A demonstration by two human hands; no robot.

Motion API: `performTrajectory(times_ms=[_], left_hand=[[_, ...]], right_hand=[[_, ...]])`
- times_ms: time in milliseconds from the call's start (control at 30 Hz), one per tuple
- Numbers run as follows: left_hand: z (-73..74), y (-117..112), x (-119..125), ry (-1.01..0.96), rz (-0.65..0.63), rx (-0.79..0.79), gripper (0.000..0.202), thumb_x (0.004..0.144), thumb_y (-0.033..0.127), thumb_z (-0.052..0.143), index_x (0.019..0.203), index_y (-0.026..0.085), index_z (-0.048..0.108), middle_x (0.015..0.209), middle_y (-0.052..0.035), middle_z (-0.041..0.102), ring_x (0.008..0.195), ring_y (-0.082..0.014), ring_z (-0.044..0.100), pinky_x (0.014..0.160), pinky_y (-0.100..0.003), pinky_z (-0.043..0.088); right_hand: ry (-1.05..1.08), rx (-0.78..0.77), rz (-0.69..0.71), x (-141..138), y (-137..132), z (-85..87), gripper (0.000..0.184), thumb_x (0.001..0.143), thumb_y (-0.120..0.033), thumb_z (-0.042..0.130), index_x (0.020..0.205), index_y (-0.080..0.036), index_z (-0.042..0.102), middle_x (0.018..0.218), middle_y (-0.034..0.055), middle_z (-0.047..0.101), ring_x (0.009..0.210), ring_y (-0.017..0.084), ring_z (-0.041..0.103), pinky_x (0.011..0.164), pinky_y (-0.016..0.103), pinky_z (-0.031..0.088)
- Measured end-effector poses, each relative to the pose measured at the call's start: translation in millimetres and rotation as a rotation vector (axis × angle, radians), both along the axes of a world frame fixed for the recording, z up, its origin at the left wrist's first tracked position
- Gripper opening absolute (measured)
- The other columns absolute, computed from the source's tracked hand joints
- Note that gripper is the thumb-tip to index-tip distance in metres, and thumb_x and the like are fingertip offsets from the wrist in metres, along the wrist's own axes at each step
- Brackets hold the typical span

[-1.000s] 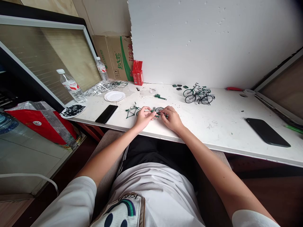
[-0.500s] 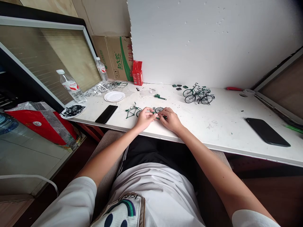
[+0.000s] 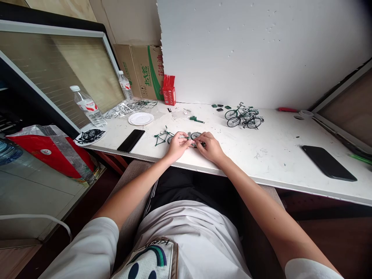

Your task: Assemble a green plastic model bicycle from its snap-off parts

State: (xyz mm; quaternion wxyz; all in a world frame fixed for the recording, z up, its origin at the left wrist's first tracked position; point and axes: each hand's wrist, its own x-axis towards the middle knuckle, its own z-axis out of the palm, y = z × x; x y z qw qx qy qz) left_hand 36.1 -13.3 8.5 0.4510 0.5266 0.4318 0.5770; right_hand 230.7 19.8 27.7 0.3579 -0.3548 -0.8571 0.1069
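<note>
My left hand point(image 3: 178, 147) and my right hand point(image 3: 209, 147) meet fingertip to fingertip low over the table's front part. Both are closed in a pinch on a small dark green model bicycle part, mostly covered by my fingers. Just behind them lies a spoked toy wheel point(image 3: 195, 135), partly hidden by my right hand. A green model bicycle frame point(image 3: 161, 138) rests left of my left hand, and another wheel beside it is half covered by that hand. Farther back lies a green piece with a thin stem point(image 3: 196, 119).
Assembled model bicycles point(image 3: 243, 116) stand back right, near small green pieces point(image 3: 220, 109). Phones point(image 3: 131, 140) point(image 3: 328, 162) lie at both sides. White plates point(image 3: 141, 119), a plate of black parts point(image 3: 90, 136), water bottles point(image 3: 88, 106) and a red box point(image 3: 169, 91) are leftward.
My fingers stay pinched together in nearly the same place, with only slight movement at the fingertips. The view has shifted very slightly; nothing on the table has visibly moved.
</note>
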Motion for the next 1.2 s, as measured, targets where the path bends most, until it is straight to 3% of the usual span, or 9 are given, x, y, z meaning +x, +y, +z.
performTrajectory(times_ms=[467, 700, 867, 1000, 1200], left_hand=[[1.8, -1.1, 0.8, -0.018, 0.009, 0.027, 0.05, 0.081, 0.05, 0.087, 0.103, 0.022, 0.052, 0.086, -0.0053, 0.077, 0.083, -0.0207, 0.078, 0.075, -0.03, 0.059], [3.4, -1.9, 0.6, 0.017, -0.025, 0.028, 0.047, 0.08, 0.049, 0.088, 0.108, 0.018, 0.065, 0.091, -0.0084, 0.079, 0.078, -0.0193, 0.076, 0.07, -0.029, 0.058], [4.7, -1.9, 0.5, -0.012, -0.035, 0.019, 0.049, 0.079, 0.047, 0.089, 0.112, 0.016, 0.07, 0.094, -0.0107, 0.08, 0.085, -0.0225, 0.078, 0.073, -0.032, 0.06], [4.7, -0.6, 0.7, -0.052, 0.011, 0.016, 0.052, 0.078, 0.045, 0.09, 0.116, 0.015, 0.071, 0.096, -0.0116, 0.08, 0.085, -0.0215, 0.078, 0.076, -0.032, 0.061], [3.8, 1.3, 0.3, -0.133, 0.097, 0.009, 0.051, 0.082, 0.045, 0.087, 0.117, 0.015, 0.066, 0.102, -0.0131, 0.08, 0.091, -0.0236, 0.079, 0.08, -0.034, 0.06]], right_hand=[[0.122, 0.072, 0.038, 0.9, 4.0, -1.2, 0.026, 0.106, -0.032, 0.051, 0.109, -0.023, 0.076, 0.099, 0.0119, 0.069, 0.1, 0.031, 0.06, 0.093, 0.049, 0.051], [0.146, 0.078, 0.09, 1.4, -1.3, 4.8, 0.028, 0.11, -0.036, 0.046, 0.127, -0.025, 0.066, 0.107, 0.0104, 0.072, 0.103, 0.03, 0.062, 0.092, 0.046, 0.05], [0.133, 0.05, 0.079, 0.5, -0.1, 3.3, 0.025, 0.109, -0.034, 0.045, 0.117, -0.025, 0.066, 0.107, 0.0109, 0.073, 0.102, 0.03, 0.061, 0.09, 0.046, 0.05], [0.029, 0.051, 0.023, 1.2, 0.6, 2.1, 0.018, 0.101, -0.035, 0.057, 0.099, -0.023, 0.069, 0.1, 0.0106, 0.073, 0.099, 0.03, 0.06, 0.09, 0.047, 0.046], [-0.137, 0.095, -0.038, 8.4, 2.4, 0.8, 0.019, 0.084, -0.028, 0.071, 0.102, -0.022, 0.073, 0.103, 0.0108, 0.072, 0.103, 0.033, 0.057, 0.087, 0.048, 0.042]])
